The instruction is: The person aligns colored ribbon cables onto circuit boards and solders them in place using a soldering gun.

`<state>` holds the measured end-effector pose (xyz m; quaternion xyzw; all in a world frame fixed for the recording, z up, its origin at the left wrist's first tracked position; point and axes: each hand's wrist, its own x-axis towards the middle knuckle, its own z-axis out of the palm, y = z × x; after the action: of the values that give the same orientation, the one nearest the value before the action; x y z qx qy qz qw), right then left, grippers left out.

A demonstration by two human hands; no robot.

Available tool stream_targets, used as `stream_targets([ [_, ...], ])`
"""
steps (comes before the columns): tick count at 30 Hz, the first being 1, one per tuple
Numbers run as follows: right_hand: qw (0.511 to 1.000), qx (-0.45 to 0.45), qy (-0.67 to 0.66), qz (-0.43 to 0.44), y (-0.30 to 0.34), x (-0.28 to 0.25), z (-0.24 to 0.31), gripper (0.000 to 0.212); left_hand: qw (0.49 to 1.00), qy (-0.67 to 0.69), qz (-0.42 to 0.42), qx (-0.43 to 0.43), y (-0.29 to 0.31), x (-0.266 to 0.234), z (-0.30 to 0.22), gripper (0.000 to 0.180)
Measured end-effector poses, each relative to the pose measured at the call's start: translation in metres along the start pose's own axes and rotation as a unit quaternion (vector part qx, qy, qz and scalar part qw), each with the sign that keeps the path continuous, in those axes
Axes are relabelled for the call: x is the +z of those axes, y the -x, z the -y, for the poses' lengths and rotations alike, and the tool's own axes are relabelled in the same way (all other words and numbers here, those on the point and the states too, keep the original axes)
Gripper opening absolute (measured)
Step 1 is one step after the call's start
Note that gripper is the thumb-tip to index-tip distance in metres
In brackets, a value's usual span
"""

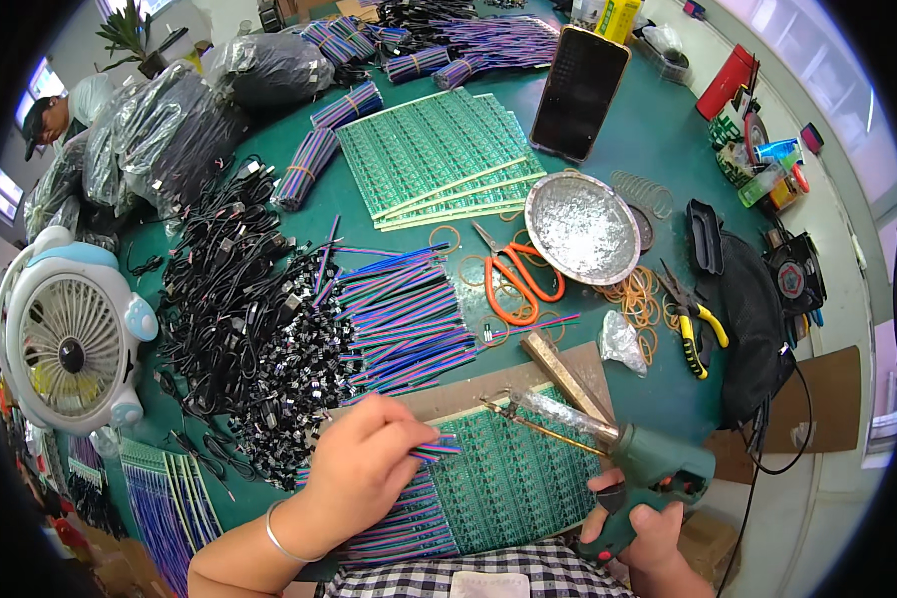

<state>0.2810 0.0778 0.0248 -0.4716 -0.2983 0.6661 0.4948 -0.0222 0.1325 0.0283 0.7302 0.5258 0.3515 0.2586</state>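
My left hand (pixel 361 463), with a bracelet at the wrist, pinches the end of a short multicoloured ribbon wire (pixel 437 448) above the near panel. My right hand (pixel 653 536) is wrapped round the grip of a green soldering gun (pixel 663 463). The gun's thin tip points left, just above the top edge of the green circuit board panel (pixel 528 478). Several striped wires (pixel 399 523) lie side by side along the panel's left part, partly behind my left hand. A metal bar (pixel 566 377) lies slanted beside the gun's barrel.
Beyond the panel are a pile of cut ribbon wires (pixel 409 319), a heap of black cables (pixel 219 269), orange-handled scissors (pixel 513 279), a round metal dish (pixel 582 229), yellow-handled pliers (pixel 701 334) and stacked circuit boards (pixel 434 149). A phone (pixel 580 95) stands behind. A fan (pixel 70 344) stands left; a person (pixel 65 115) is far left.
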Motion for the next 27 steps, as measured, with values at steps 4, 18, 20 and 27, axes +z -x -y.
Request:
stream_targets([
  [4,0.995,0.004,0.097,0.006,0.010,-0.002,-0.005,0.069,0.980,-0.158,0.038,0.115,0.003,0.013,0.016,0.023],
  [18,0.937,-0.053,0.342,0.043,0.021,-0.002,-0.023,0.021,0.978,-0.176,0.053,0.099,0.012,0.020,0.018,0.023],
  [20,0.934,-0.062,0.348,0.046,0.019,0.004,-0.019,0.020,0.978,-0.177,0.051,0.098,0.013,0.020,0.017,0.024],
  [27,0.940,-0.077,0.332,0.034,0.019,0.010,-0.018,0.018,0.977,-0.179,0.053,0.102,0.014,0.017,0.016,0.024],
])
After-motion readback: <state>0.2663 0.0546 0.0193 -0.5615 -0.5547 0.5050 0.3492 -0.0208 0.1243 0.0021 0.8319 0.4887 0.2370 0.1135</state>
